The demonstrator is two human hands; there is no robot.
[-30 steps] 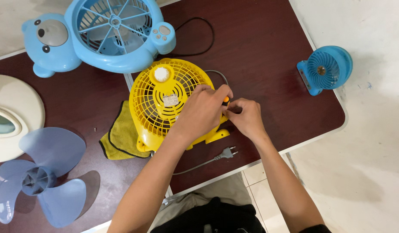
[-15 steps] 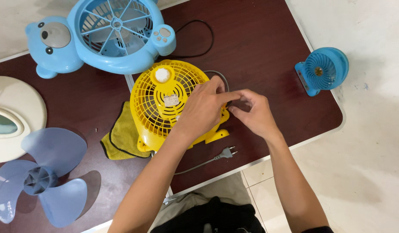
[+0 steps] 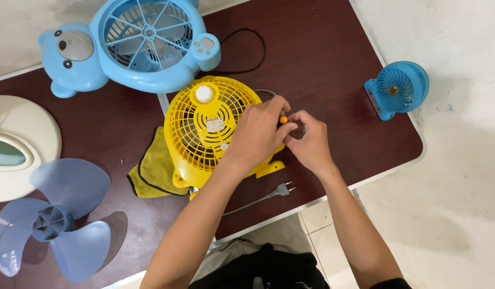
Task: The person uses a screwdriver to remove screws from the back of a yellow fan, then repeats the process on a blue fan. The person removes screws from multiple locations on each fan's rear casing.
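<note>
A round yellow fan (image 3: 204, 128) lies face down on the dark red table (image 3: 333, 64), over a yellow cloth (image 3: 154, 171). My left hand (image 3: 258, 134) rests across the fan's grille, fingers curled at its right rim around a small orange tool (image 3: 283, 120). My right hand (image 3: 310, 142) meets it from the right, fingers pinched together at the same spot. The tool's tip and the part of the rim under both hands are hidden. The fan's grey cord ends in a plug (image 3: 282, 189) near the table's front edge.
A blue bear-shaped fan (image 3: 135, 43) lies at the back left, with a black cord (image 3: 253, 59) looping behind it. A small blue fan (image 3: 400, 88) stands at the right edge. A loose blue fan blade (image 3: 54, 219) and a cream cover (image 3: 17, 142) lie at the left.
Both hands stay at the yellow fan's right rim. My right hand has closed in against my left fingertips, and the orange tool shows a little more between them.
</note>
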